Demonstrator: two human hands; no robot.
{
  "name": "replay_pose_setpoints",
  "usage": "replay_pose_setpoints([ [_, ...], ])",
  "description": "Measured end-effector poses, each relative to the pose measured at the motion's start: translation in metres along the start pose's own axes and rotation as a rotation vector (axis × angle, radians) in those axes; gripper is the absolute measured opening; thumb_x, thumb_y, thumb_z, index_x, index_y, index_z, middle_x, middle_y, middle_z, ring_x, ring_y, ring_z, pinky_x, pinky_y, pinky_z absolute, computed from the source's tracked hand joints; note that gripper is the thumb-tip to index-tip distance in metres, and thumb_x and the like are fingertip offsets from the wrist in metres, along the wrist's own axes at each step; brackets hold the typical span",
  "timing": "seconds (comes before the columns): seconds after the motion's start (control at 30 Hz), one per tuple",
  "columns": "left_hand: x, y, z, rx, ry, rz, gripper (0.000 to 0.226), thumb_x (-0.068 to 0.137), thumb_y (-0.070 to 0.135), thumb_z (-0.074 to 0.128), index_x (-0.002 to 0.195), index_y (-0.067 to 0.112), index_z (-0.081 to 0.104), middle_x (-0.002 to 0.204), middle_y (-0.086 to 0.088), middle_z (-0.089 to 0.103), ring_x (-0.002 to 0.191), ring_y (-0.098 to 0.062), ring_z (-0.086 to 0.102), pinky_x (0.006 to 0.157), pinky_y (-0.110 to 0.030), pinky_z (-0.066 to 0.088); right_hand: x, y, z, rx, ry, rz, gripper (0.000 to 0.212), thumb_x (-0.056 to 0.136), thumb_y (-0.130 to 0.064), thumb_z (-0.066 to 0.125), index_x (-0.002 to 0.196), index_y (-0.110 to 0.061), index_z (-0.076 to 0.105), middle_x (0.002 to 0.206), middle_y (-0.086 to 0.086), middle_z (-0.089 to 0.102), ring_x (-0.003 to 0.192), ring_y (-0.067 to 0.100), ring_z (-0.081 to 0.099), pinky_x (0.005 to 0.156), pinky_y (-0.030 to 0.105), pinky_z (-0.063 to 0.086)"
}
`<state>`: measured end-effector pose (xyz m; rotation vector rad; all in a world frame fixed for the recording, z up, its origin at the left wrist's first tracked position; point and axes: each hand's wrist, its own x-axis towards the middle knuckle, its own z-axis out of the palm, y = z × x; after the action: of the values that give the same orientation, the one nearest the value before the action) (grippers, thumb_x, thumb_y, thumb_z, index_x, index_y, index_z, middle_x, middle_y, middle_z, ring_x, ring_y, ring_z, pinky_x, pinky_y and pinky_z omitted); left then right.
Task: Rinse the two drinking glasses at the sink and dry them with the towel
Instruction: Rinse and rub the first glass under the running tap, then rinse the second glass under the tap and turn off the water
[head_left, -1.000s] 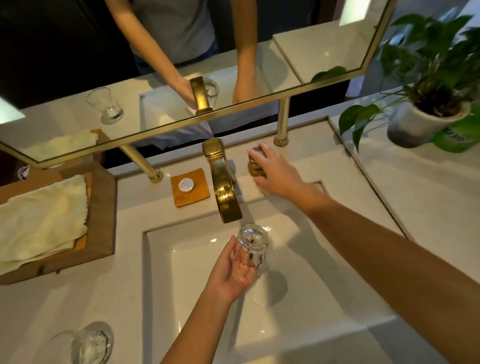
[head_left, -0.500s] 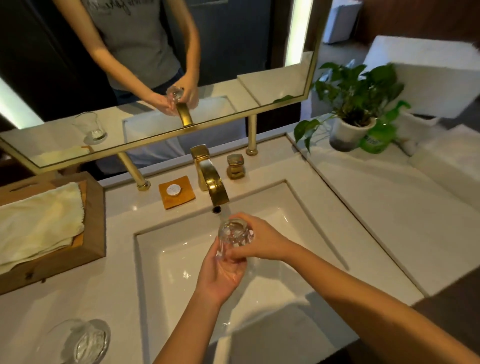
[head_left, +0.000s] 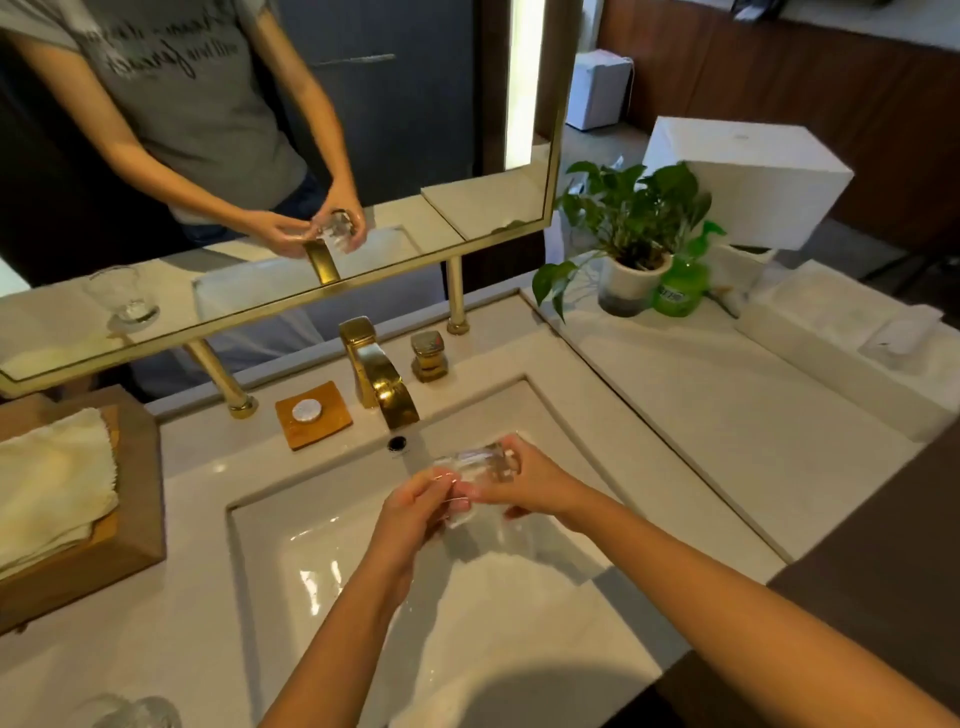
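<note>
At the near left edge of the desk (head_left: 197, 649) stands the second glass (head_left: 124, 714), only partly in view. Over the sink (head_left: 291, 545), the left hand (head_left: 410, 506) and right hand (head_left: 524, 480) are close together, both gripping the first glass (head_left: 472, 465), which lies tilted just below the gold faucet (head_left: 382, 374). Farther left, the towel (head_left: 52, 478) lies folded on a wooden tray (head_left: 140, 493).

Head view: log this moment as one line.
stage: rinsing | glass: over sink, near faucet | left hand: grips glass | right hand: grips glass | second glass: on counter | towel: in tray, untouched
</note>
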<state>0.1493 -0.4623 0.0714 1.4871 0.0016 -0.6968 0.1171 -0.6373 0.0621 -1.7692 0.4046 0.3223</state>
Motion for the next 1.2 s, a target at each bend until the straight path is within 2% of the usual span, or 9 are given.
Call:
replay_pose_setpoints([
  [0.13, 0.031, 0.013, 0.016, 0.308, 0.066, 0.176, 0.022, 0.095, 0.019, 0.05, 0.087, 0.012, 0.069, 0.073, -0.001, 0.067, 0.065, -0.006, 0.062, 0.06, -0.02, 0.048, 0.028, 0.015, -0.024, -0.15, -0.126, -0.001, 0.051, 0.072, -0.022, 0.083, 0.107, -0.018, 0.046, 0.102, 0.001, 0.061, 0.083, 0.012, 0.06, 0.063, 0.028, 0.055],
  [0.23, 0.058, 0.018, 0.042, 0.632, 0.047, 0.305, 0.017, 0.092, 0.028, 0.054, 0.084, 0.022, 0.069, 0.076, 0.003, 0.069, 0.07, -0.008, 0.064, 0.068, -0.031, 0.053, 0.053, 0.018, -0.051, -0.334, -0.135, -0.099, 0.056, 0.066, -0.026, 0.086, 0.108, -0.017, 0.05, 0.103, 0.001, 0.061, 0.088, 0.015, 0.06, 0.077, 0.036, 0.053],
  [0.33, 0.083, 0.028, 0.071, 0.904, 0.106, 0.344, 0.011, 0.09, 0.031, 0.056, 0.088, 0.029, 0.066, 0.085, 0.008, 0.07, 0.078, -0.007, 0.063, 0.077, -0.035, 0.052, 0.078, 0.015, -0.078, -0.376, -0.04, -0.199, 0.057, 0.063, -0.03, 0.087, 0.107, -0.026, 0.052, 0.105, -0.002, 0.062, 0.093, 0.016, 0.061, 0.078, 0.031, 0.053],
  [0.43, 0.112, 0.042, 0.098, 1.095, 0.123, 0.483, 0.021, 0.091, 0.024, 0.054, 0.107, 0.031, 0.066, 0.109, 0.008, 0.07, 0.101, -0.011, 0.061, 0.105, -0.031, 0.037, 0.102, 0.012, -0.105, -0.323, 0.101, -0.229, 0.062, 0.06, -0.044, 0.083, 0.112, -0.037, 0.05, 0.107, -0.011, 0.064, 0.097, 0.01, 0.062, 0.083, 0.035, 0.054],
  [0.53, 0.143, 0.054, 0.12, 1.211, 0.111, 0.483, 0.031, 0.092, 0.017, 0.051, 0.117, 0.032, 0.062, 0.118, 0.007, 0.069, 0.112, -0.011, 0.059, 0.116, -0.032, 0.015, 0.125, 0.008, -0.132, -0.473, 0.231, -0.26, 0.062, 0.064, -0.048, 0.079, 0.117, -0.038, 0.048, 0.111, -0.013, 0.061, 0.108, 0.013, 0.054, 0.093, 0.038, 0.045],
  [0.63, 0.174, 0.065, 0.136, 1.282, 0.12, 0.483, 0.031, 0.092, 0.017, 0.051, 0.114, 0.035, 0.064, 0.116, 0.006, 0.069, 0.113, -0.015, 0.058, 0.114, -0.04, 0.027, 0.15, 0.009, -0.154, -0.537, 0.303, -0.224, 0.063, 0.068, -0.051, 0.076, 0.122, -0.039, 0.046, 0.117, -0.01, 0.056, 0.12, 0.016, 0.045, 0.103, 0.039, 0.035],
  [0.8, 0.221, 0.067, 0.149, 1.381, 0.09, 0.448, 0.029, 0.089, 0.021, 0.052, 0.109, 0.038, 0.065, 0.111, 0.008, 0.069, 0.111, -0.02, 0.056, 0.102, -0.034, 0.038, 0.188, 0.02, -0.172, -0.61, 0.343, -0.19, 0.067, 0.073, -0.055, 0.07, 0.131, -0.036, 0.044, 0.133, -0.006, 0.055, 0.127, 0.017, 0.04, 0.107, 0.034, 0.025],
  [0.97, 0.25, 0.082, 0.147, 1.45, 0.089, 0.466, 0.024, 0.096, 0.029, 0.045, 0.1, 0.031, 0.069, 0.09, 0.009, 0.075, 0.095, -0.01, 0.066, 0.114, -0.038, 0.024, 0.208, 0.01, -0.18, -0.679, 0.358, -0.165, 0.07, 0.079, -0.049, 0.068, 0.141, -0.029, 0.041, 0.137, 0.002, 0.052, 0.128, 0.022, 0.038, 0.101, 0.035, 0.029],
  [1.2, 0.282, 0.088, 0.159, 1.592, 0.072, 0.451, 0.026, 0.097, 0.031, 0.044, 0.101, 0.027, 0.069, 0.089, 0.002, 0.075, 0.092, -0.013, 0.068, 0.117, -0.036, 0.013, 0.22, 0.007, -0.177, -0.737, 0.424, -0.069, 0.056, 0.092, -0.035, 0.056, 0.141, -0.015, 0.038, 0.15, 0.008, 0.038, 0.14, 0.024, 0.028, 0.11, 0.036, 0.023],
])
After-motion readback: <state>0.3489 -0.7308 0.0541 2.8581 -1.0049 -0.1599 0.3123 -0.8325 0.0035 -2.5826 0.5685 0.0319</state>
